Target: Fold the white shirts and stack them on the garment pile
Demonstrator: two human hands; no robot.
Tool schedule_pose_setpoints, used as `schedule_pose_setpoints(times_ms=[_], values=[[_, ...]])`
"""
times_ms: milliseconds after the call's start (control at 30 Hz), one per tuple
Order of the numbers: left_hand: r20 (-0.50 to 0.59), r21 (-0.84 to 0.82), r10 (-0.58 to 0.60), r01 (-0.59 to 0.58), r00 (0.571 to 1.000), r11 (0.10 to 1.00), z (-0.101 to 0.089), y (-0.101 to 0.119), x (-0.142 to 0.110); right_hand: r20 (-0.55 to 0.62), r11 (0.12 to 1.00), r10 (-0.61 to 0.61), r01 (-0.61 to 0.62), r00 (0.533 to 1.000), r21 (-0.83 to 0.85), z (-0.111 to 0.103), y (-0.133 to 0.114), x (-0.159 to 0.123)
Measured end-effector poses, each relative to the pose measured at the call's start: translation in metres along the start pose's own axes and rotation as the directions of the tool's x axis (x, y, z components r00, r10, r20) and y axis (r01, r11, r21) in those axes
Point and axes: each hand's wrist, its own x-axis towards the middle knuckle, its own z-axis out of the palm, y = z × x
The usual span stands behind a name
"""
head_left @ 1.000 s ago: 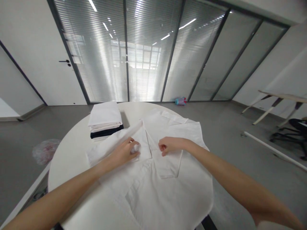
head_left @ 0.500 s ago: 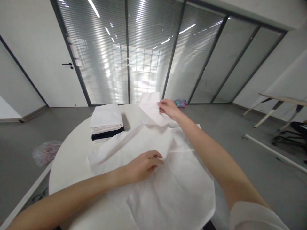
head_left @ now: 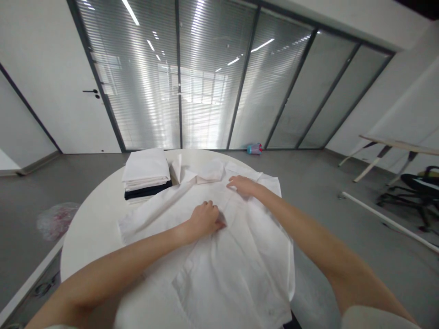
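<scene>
A white shirt (head_left: pixel 240 237) lies spread over the round table, its collar (head_left: pixel 209 171) at the far side and its lower part hanging toward me. My left hand (head_left: pixel 205 220) rests on the middle of the shirt, fingers bent down against the cloth and thumb apart from them. Farther up, just below the collar on the right, my right hand (head_left: pixel 243 185) lies on the fabric with its fingers stretched out. Wrinkles run down the cloth between and below both hands.
A folded stack of white and dark cloth (head_left: pixel 147 173) sits at the back left of the white table (head_left: pixel 92 233). On the floor are a clear plastic bag (head_left: pixel 56 220) and a colourful bundle (head_left: pixel 254 149). An office chair (head_left: pixel 414 192) stands right.
My right hand has let go of the raised collar piece and come down onto the shirt. The collar now lies lower, folded. My left hand has shifted slightly left and up the cloth.
</scene>
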Motion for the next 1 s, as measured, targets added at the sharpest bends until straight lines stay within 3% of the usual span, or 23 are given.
schedule_pose_setpoints(times_ms=[167, 333, 433, 533, 600, 667, 700, 733, 800, 833, 933, 1000], values=[[0.054, -0.082, -0.013, 0.018, 0.998, 0.997, 0.008, 0.003, 0.006, -0.002, 0.996, -0.021, 0.021, 1.000, -0.087, 0.015, -0.010, 0.002], [0.027, -0.123, -0.029, 0.032, 0.999, 0.992, 0.006, -0.009, 0.008, -0.085, 0.980, -0.009, -0.009, 0.996, -0.201, 0.003, -0.012, 0.000], [-0.077, -0.143, -0.092, 0.080, 0.993, 0.986, -0.021, -0.024, 0.007, -0.263, 0.972, 0.107, -0.157, 0.959, -0.174, -0.020, -0.008, -0.008], [-0.285, -0.215, -0.130, 0.069, 0.950, 0.974, -0.067, -0.039, 0.004, -0.470, 0.960, 0.254, -0.281, 0.845, 0.012, -0.054, -0.003, -0.015], [-0.431, -0.232, -0.111, 0.009, 0.896, 0.973, -0.100, -0.045, 0.001, -0.641, 0.952, 0.303, -0.251, 0.705, 0.175, -0.080, -0.004, -0.016], [-0.529, -0.222, -0.092, -0.033, 0.844, 0.974, -0.128, -0.050, -0.002, -0.804, 0.955, 0.290, -0.102, 0.518, 0.279, -0.108, -0.008, -0.013], [-0.556, -0.222, -0.094, -0.038, 0.826, 0.974, -0.139, -0.051, -0.004, -0.858, 0.958, 0.264, -0.016, 0.440, 0.287, -0.122, -0.012, -0.011], [-0.576, -0.222, -0.102, -0.035, 0.811, 0.974, -0.149, -0.053, -0.005, -0.892, 0.960, 0.231, 0.055, 0.389, 0.273, -0.137, -0.016, -0.010], [-0.636, -0.208, -0.120, -0.020, 0.762, 0.978, -0.166, -0.056, -0.008, -0.918, 0.963, 0.170, 0.137, 0.358, 0.232, -0.166, -0.027, -0.009], [-0.690, -0.192, -0.125, -0.013, 0.713, 0.981, -0.173, -0.057, -0.010, -0.925, 0.963, 0.154, 0.157, 0.346, 0.219, -0.180, -0.032, -0.010], [-0.867, -0.126, -0.113, 0.007, 0.486, 0.992, -0.193, -0.064, -0.016, -0.939, 0.956, 0.150, 0.197, 0.309, 0.217, -0.211, -0.041, -0.017], [-0.918, -0.088, -0.086, 0.011, 0.387, 0.996, -0.205, -0.069, -0.021, -0.927, 0.946, 0.147, 0.224, 0.346, 0.233, -0.224, -0.043, -0.022]])
